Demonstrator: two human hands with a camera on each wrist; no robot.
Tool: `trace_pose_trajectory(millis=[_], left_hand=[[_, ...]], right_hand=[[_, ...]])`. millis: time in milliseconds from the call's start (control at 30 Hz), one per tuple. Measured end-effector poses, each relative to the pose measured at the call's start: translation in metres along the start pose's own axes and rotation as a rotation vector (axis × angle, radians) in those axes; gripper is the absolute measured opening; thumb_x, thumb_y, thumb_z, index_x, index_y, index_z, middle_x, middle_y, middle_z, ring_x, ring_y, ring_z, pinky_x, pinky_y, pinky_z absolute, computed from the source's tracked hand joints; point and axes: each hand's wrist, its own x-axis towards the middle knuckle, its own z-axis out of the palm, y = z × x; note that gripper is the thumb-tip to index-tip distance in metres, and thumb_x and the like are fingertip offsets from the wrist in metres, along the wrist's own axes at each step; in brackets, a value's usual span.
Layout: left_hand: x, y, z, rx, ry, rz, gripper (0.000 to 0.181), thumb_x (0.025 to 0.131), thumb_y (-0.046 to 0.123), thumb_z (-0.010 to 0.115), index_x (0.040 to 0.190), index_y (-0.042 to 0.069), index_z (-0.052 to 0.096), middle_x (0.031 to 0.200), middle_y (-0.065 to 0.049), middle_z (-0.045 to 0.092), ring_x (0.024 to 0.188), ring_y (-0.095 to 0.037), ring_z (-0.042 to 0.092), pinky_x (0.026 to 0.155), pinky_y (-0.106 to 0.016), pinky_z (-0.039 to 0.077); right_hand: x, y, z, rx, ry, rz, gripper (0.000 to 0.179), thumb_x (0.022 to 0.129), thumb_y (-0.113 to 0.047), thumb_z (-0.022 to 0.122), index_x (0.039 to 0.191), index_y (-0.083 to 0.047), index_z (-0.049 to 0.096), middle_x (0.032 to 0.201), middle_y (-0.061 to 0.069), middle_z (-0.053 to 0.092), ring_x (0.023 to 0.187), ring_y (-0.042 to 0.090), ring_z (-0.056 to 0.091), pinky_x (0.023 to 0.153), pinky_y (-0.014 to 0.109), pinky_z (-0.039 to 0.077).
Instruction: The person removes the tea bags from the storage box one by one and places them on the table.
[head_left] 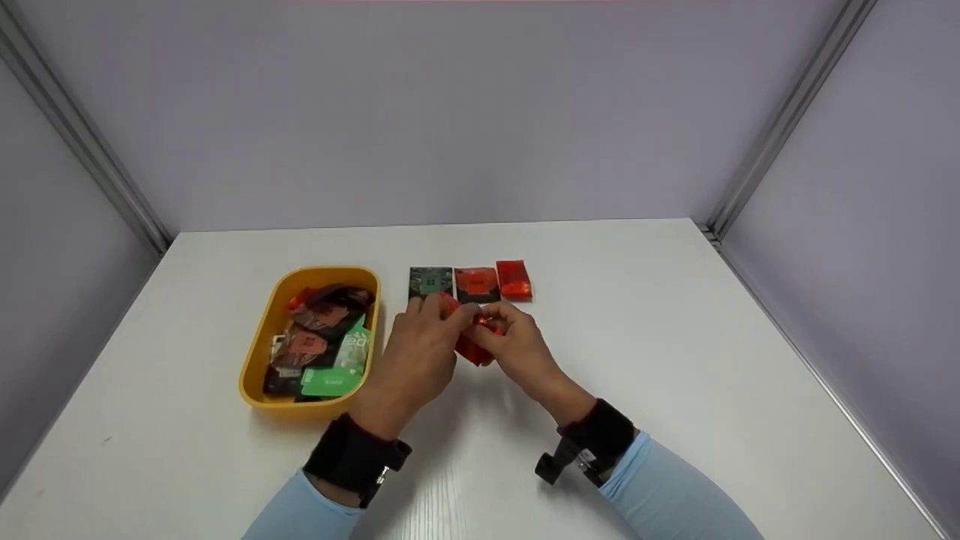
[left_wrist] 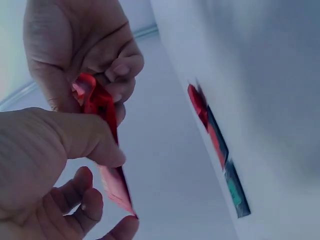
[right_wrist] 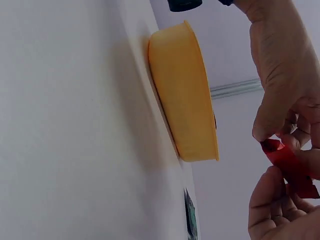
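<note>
A small red foil packet (head_left: 471, 349) is held between both hands above the table. My left hand (head_left: 421, 346) pinches one side of it with the thumb and a finger. From the other side, my right hand (head_left: 525, 351) pinches its edge. In the left wrist view the packet (left_wrist: 114, 186) looks bent at the end near the right hand. Just beyond the hands, a black packet with a green panel (head_left: 430, 280), a black packet with a red panel (head_left: 477, 282) and a shiny red packet (head_left: 514, 280) lie in a row.
Left of the hands stands a yellow tub (head_left: 259, 352) with several black, red and green packets inside. Its wall (right_wrist: 182, 90) also shows in the right wrist view. Grey panels (head_left: 450, 112) enclose the white table (head_left: 660, 337) at the back and sides.
</note>
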Motion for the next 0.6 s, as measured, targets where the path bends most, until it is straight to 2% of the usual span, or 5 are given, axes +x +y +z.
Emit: trace_pose_trajectory(millis=[67, 200, 333, 433, 600], left_hand=[[0.003, 0.003, 0.005, -0.108, 0.017, -0.065, 0.06, 0.087, -0.001, 0.072, 0.141, 0.019, 0.055, 0.113, -0.014, 0.054, 0.097, -0.029, 0.048, 0.077, -0.04, 0.05], [0.011, 0.012, 0.015, -0.429, 0.015, -0.304, 0.06, 0.091, 0.007, 0.073, 0.143, 0.008, 0.044, 0.13, -0.016, 0.049, 0.117, -0.03, 0.053, 0.096, -0.04, 0.053], [0.021, 0.02, 0.024, -0.747, -0.057, -0.471, 0.057, 0.094, 0.009, 0.073, 0.139, 0.006, 0.038, 0.136, -0.016, 0.049, 0.118, -0.029, 0.061, 0.095, -0.041, 0.056], [0.031, 0.024, 0.032, -0.85, -0.065, -0.492, 0.053, 0.094, 0.002, 0.071, 0.137, 0.007, 0.04, 0.135, -0.017, 0.055, 0.108, -0.029, 0.067, 0.086, -0.038, 0.06], [0.047, 0.029, 0.042, -0.828, -0.01, -0.465, 0.046, 0.094, -0.004, 0.068, 0.132, 0.009, 0.047, 0.132, -0.014, 0.061, 0.102, -0.026, 0.069, 0.085, -0.036, 0.06]], right_hand=[[0.001, 0.003, -0.005, 0.011, 0.028, -0.009, 0.033, 0.096, -0.023, 0.073, 0.122, -0.005, 0.062, 0.111, 0.01, 0.073, 0.096, 0.022, 0.066, 0.076, 0.031, 0.058], [0.002, 0.008, -0.014, 0.034, 0.087, -0.032, 0.033, 0.096, -0.014, 0.072, 0.125, -0.002, 0.06, 0.119, 0.014, 0.068, 0.106, 0.024, 0.066, 0.083, 0.033, 0.06], [0.005, 0.011, -0.022, 0.1, 0.12, -0.032, 0.034, 0.096, -0.007, 0.07, 0.127, 0.0, 0.058, 0.121, 0.017, 0.066, 0.108, 0.026, 0.067, 0.086, 0.036, 0.06], [0.007, 0.012, -0.028, 0.115, 0.144, -0.035, 0.032, 0.096, -0.006, 0.071, 0.126, 0.0, 0.06, 0.119, 0.016, 0.067, 0.106, 0.025, 0.068, 0.084, 0.035, 0.06], [0.014, 0.015, -0.04, 0.082, 0.203, -0.058, 0.033, 0.094, -0.008, 0.073, 0.124, -0.005, 0.06, 0.115, 0.013, 0.068, 0.1, 0.025, 0.069, 0.077, 0.035, 0.061]])
